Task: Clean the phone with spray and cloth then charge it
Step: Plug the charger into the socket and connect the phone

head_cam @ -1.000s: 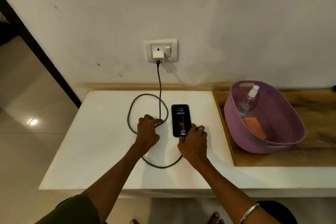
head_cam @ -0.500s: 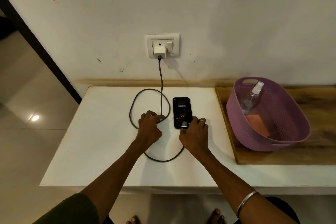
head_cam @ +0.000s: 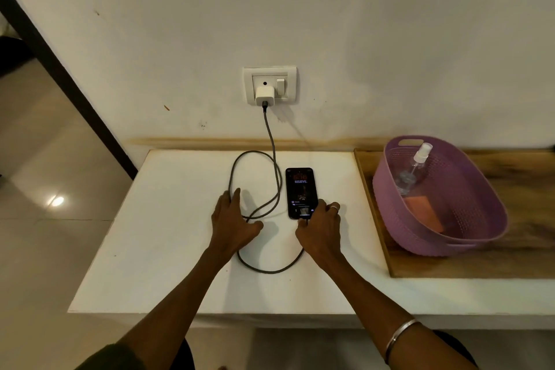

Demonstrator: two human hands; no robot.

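The black phone [head_cam: 301,189] lies face up on the white table [head_cam: 150,249] with its screen lit. A dark cable [head_cam: 271,271] loops from its near end up to the white charger [head_cam: 265,96] in the wall socket [head_cam: 288,81]. My right hand [head_cam: 321,231] grips the phone's near end, thumb at the plug and fingers along its right edge. My left hand [head_cam: 232,225] rests flat on the table with fingers spread, lying over the cable loop. The spray bottle [head_cam: 413,171] and the orange cloth [head_cam: 422,210] lie in the purple basket [head_cam: 480,237] at the right.
The basket stands on a wooden board [head_cam: 525,261] right of the white table. The wall rises directly behind the table. At the left the table ends above a tiled floor [head_cam: 45,234], with a dark door frame [head_cam: 60,75] beyond.
My left hand has opened from a curled hold on the cable to a flat, spread rest and slid slightly left. The right hand stays at the phone's near end.
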